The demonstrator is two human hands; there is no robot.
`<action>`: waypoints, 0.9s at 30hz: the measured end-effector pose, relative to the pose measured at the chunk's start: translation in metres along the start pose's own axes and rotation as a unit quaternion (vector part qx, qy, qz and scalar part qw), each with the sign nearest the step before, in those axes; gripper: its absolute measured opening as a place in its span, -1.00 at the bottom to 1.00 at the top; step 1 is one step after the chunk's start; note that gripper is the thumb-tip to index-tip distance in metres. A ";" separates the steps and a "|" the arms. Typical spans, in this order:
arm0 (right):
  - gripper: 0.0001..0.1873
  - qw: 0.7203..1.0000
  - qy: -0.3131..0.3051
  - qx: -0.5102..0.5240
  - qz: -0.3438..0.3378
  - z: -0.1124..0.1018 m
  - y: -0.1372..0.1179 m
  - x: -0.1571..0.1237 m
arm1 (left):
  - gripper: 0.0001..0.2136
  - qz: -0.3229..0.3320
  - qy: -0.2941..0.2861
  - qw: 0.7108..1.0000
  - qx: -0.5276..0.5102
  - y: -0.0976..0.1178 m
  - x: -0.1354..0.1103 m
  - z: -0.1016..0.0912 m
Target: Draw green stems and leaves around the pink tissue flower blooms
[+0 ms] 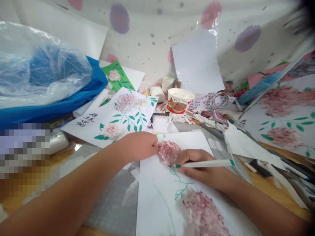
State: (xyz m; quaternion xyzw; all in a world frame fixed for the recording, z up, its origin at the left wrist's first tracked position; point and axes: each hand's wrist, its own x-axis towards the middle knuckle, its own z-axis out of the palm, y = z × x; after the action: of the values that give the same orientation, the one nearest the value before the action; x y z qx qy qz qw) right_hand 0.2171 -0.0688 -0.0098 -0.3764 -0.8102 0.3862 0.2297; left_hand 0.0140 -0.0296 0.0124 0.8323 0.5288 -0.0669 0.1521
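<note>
In my right hand [201,168] I grip a white felt-tip pen [211,163] with green ends, close to a drawn green leaf stem. The stem runs over a white sheet of paper [152,193] between two raised crumpled-paper flowers. A smaller pink-white flower [169,152] sits between my hands. The larger, dark-red-edged flower [204,214] lies nearer me, cut off by the bottom edge. My left hand [139,146] is bent at the wrist over the sheet's upper left, beside the small flower. Its fingers are tucked out of sight.
A finished-looking flower picture [130,121] lies behind my left arm, with a green card [120,77] beyond. A paper noodle cup [180,101] stands at the back among scraps. Another flower picture [287,121] leans right. Plastic-wrapped blue material [49,75] fills the left.
</note>
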 end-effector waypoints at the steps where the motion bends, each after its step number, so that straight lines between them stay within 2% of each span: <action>1: -0.92 1.000 -0.002 0.000 0.003 0.000 0.000 0.000 | -0.78 0.002 0.002 1.000 0.000 0.000 0.000 0.000; 5: -0.91 1.000 -0.010 0.012 0.014 0.000 0.000 0.000 | -0.79 0.005 -0.001 1.000 -0.003 0.001 -0.002 -0.002; 11: -0.93 1.000 0.015 0.006 0.026 0.000 -0.001 0.001 | -0.76 0.010 0.002 1.000 -0.006 0.000 0.000 -0.001; 27: -0.89 0.999 0.005 0.018 0.039 0.000 0.000 0.001 | -0.74 0.015 0.004 1.000 0.000 0.000 -0.002 -0.001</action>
State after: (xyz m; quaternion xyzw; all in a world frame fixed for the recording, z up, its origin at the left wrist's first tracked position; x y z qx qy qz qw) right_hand 0.2166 -0.0676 -0.0097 -0.4060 -0.7865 0.4072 0.2252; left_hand 0.0132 -0.0307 0.0138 0.8404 0.5169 -0.0614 0.1508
